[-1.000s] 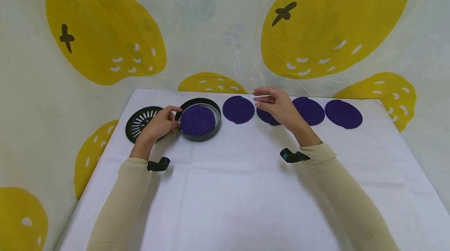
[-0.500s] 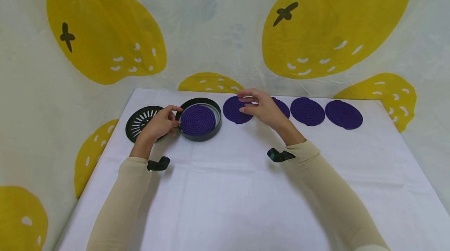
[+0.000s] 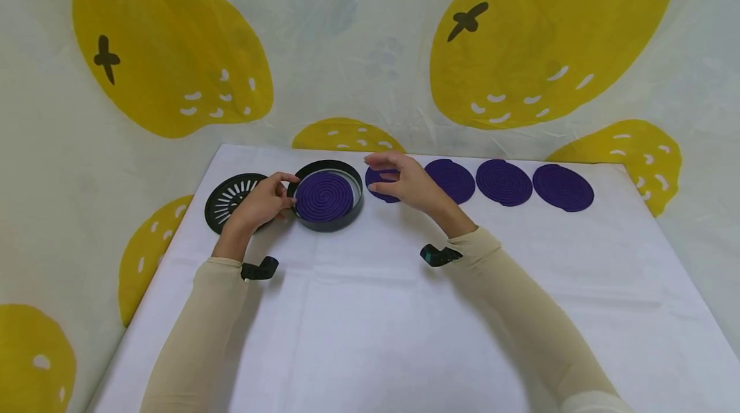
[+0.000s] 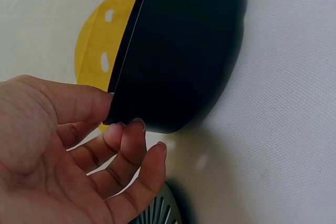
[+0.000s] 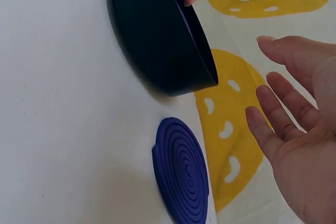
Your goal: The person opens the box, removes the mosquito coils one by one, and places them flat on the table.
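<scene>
A dark round tin [image 3: 326,227] stands at the back left of the table, with a purple mosquito coil [image 3: 324,197] lying in it. My left hand [image 3: 261,203] pinches the tin's rim at its left side. In the left wrist view the thumb and fingertips meet at the dark wall [image 4: 178,51]. My right hand [image 3: 409,183] hovers, fingers apart and holding nothing, over the coil just right of the tin. The right wrist view shows that purple coil [image 5: 184,177] flat on the table, below the tin's wall [image 5: 157,35].
A black slotted lid [image 3: 216,210] lies left of the tin, partly behind the left hand. Further purple coils [image 3: 452,182] lie in a row to the right along the back edge. A cloth with yellow fruit prints [image 3: 358,66] hangs behind the white table [image 3: 370,323].
My right hand has moved left, from over the second loose coil to over the one nearest the tin. The left hand keeps its hold on the tin's rim.
</scene>
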### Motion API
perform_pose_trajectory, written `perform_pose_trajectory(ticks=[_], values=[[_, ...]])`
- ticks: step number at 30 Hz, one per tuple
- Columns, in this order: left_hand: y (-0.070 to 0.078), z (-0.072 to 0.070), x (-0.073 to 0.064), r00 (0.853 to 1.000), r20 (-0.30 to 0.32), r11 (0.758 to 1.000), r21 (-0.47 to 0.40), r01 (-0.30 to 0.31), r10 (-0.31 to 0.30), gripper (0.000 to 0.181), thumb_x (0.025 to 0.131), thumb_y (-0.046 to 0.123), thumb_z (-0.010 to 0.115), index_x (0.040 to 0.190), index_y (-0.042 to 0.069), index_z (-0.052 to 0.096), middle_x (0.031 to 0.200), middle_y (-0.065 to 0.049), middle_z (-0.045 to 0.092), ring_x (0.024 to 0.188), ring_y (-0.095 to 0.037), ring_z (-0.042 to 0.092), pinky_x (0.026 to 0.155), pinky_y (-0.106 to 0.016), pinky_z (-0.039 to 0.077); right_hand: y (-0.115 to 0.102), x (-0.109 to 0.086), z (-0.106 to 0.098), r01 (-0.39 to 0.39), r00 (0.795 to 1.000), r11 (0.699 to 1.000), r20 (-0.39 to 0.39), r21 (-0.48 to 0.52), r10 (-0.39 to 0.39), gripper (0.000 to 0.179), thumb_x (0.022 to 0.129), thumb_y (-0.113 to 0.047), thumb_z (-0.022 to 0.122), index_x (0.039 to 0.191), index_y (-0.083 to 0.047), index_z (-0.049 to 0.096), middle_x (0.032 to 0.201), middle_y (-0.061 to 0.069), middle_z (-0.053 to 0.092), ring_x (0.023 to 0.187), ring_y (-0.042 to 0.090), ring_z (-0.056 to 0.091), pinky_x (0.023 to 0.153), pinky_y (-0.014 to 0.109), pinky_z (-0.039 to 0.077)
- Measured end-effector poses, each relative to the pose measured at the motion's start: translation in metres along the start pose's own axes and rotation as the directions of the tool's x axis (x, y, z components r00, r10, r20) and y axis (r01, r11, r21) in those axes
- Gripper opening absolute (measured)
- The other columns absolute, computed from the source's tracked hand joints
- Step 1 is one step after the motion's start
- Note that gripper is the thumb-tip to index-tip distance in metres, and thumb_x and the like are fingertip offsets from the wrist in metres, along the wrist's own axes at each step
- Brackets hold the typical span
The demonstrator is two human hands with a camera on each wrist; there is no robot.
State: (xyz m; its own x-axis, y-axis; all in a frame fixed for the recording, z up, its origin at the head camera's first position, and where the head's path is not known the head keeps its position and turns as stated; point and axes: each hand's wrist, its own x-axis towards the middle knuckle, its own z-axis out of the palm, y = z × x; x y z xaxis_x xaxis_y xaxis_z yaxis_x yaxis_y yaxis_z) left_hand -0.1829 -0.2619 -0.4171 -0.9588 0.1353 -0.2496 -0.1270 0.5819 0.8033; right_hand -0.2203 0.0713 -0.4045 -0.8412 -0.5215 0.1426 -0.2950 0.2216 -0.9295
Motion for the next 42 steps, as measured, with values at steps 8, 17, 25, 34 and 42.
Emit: perform_pose_trajectory(ticks=[8,17,25,34,42], values=[[0.000,0.000,0.000,1.000,0.000,1.000,0.002,0.001,-0.001,0.050,0.096,0.001,0.062,0.144,0.008,0.049,0.091,-0.012,0.047,0.082,-0.031,0.058,0.070,-0.043,0.059,0.001,0.011,0.017,-0.008,0.998,1.000,0.062,-0.025,0.010,0.057,0.086,-0.003,0.080,0.139,-0.003,0.058,0.141,0.017,0.055,0.132,0.038,0.053,0.112,0.051,0.042],[0.003,-0.001,-0.002,1.000,0.000,1.000,-0.013,0.003,-0.003,0.050,0.096,0.000,0.063,0.144,0.008,0.049,0.092,-0.011,0.046,0.082,-0.029,0.056,0.070,-0.043,0.059,0.000,0.020,0.035,0.013,0.989,0.999,0.146,-0.048,-0.006,0.063,0.087,-0.008,0.081,0.143,-0.003,0.054,0.145,0.018,0.052,0.135,0.036,0.049,0.114,0.052,0.039],[0.002,-0.001,-0.001,1.000,0.003,1.000,-0.011,0.005,-0.005,0.050,0.096,0.001,0.062,0.144,0.008,0.049,0.091,-0.012,0.047,0.081,-0.032,0.058,0.069,-0.043,0.059,-0.001,0.027,0.046,0.027,0.983,0.995,0.184,-0.098,-0.008,0.064,0.087,-0.010,0.081,0.145,-0.007,0.053,0.146,0.010,0.051,0.138,0.031,0.048,0.114,0.050,0.040],[0.003,-0.002,-0.002,1.000,-0.001,1.000,-0.007,0.006,-0.006,0.050,0.096,0.001,0.062,0.144,0.008,0.049,0.090,-0.012,0.048,0.082,-0.033,0.058,0.070,-0.045,0.059,-0.002,0.039,0.054,-0.020,0.973,0.991,0.224,-0.132,0.049,0.066,0.088,-0.007,0.079,0.147,-0.003,0.049,0.151,0.011,0.048,0.143,0.025,0.044,0.114,0.037,0.042],[0.003,-0.001,-0.002,1.000,-0.005,1.000,-0.008,0.011,-0.011,0.049,0.096,0.001,0.061,0.143,0.008,0.049,0.090,-0.011,0.048,0.079,-0.035,0.058,0.070,-0.046,0.058,-0.004,0.049,0.062,0.031,0.978,0.942,0.206,-0.334,0.041,0.063,0.088,-0.016,0.080,0.144,-0.006,0.054,0.147,0.010,0.051,0.140,0.024,0.044,0.118,0.036,0.035]])
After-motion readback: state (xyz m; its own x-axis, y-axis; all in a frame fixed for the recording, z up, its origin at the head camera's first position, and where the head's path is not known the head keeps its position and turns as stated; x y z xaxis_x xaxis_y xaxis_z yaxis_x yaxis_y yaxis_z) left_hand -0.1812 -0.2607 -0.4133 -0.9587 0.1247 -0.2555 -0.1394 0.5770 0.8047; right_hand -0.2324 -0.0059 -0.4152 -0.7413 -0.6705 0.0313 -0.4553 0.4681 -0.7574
